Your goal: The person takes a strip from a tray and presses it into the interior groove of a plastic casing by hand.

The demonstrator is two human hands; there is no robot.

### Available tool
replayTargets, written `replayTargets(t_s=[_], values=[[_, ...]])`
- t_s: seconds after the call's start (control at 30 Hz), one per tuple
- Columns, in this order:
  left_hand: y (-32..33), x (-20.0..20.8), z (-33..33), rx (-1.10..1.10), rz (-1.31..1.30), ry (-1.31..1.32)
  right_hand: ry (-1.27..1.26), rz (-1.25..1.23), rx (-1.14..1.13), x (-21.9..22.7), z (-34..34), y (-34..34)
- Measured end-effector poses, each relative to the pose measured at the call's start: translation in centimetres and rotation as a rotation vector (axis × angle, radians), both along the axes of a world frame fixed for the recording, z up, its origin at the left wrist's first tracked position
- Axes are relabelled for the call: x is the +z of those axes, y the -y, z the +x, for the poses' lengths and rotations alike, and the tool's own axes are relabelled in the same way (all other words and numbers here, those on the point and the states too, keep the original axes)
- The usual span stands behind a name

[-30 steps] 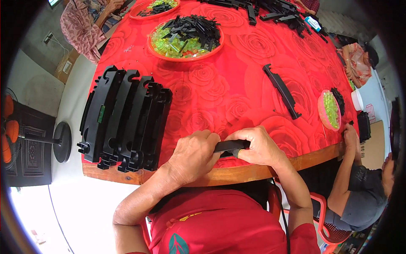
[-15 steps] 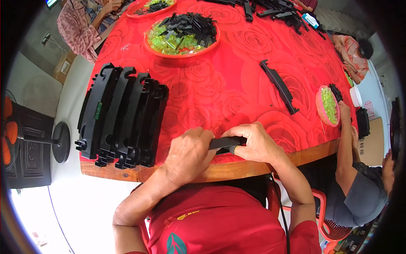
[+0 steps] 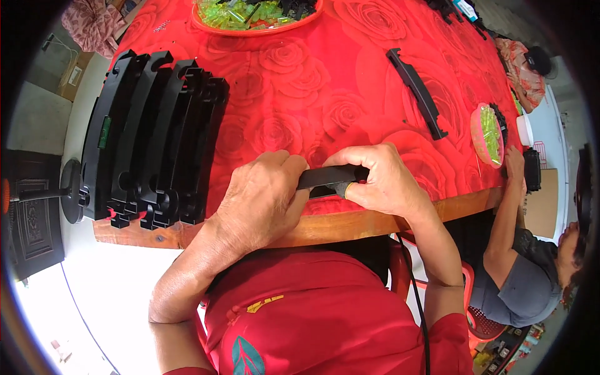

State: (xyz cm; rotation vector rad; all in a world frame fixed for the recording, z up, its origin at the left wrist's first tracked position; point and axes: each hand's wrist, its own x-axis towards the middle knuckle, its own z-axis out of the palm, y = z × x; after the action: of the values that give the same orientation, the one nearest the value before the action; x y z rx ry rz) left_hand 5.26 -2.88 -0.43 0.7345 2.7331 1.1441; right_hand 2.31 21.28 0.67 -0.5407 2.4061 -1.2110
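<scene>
Both my hands grip one long black plastic part (image 3: 328,177) just above the near edge of the table. My left hand (image 3: 259,190) is wrapped round its left end. At the other end, the fingers and thumb of my right hand (image 3: 387,181) close on it, and a dark covering shows at the thumb tip. My fingers hide much of the part. Left of my hands, several similar black plastic parts (image 3: 153,131) lie side by side in a row; a small green insert (image 3: 105,132) shows in the leftmost. Another single black part (image 3: 417,94) lies apart, beyond my right hand.
A red-rimmed bowl (image 3: 253,31) of yellow-green clear pieces and black pieces stands at the far side. To the right are a pink bowl (image 3: 480,140) of yellow-green pieces, a white bowl (image 3: 525,130) and a co-worker's arm (image 3: 507,219). The wooden table edge (image 3: 350,226) curves before me.
The view has shifted, so the table and its things sit higher in the picture. My hands still hold the black plastic part in much the same grip.
</scene>
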Motion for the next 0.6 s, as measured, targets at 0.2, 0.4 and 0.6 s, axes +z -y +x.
replayTargets(t_s=[0.2, 0.4, 0.6], values=[[-0.7, -0.3, 0.7, 0.034, -0.084, -0.097, -0.102, -0.059, -0.013, -1.3, 0.5, -0.2], [0.9, 3.4, -0.3, -0.081, -0.064, 0.112, -0.044, -0.098, 0.081, 1.0, -0.1, -0.7], [1.2, 3.8, -0.9, -0.124, -0.046, 0.246, 0.033, -0.015, 0.102, 3.1, -0.4, -0.6]])
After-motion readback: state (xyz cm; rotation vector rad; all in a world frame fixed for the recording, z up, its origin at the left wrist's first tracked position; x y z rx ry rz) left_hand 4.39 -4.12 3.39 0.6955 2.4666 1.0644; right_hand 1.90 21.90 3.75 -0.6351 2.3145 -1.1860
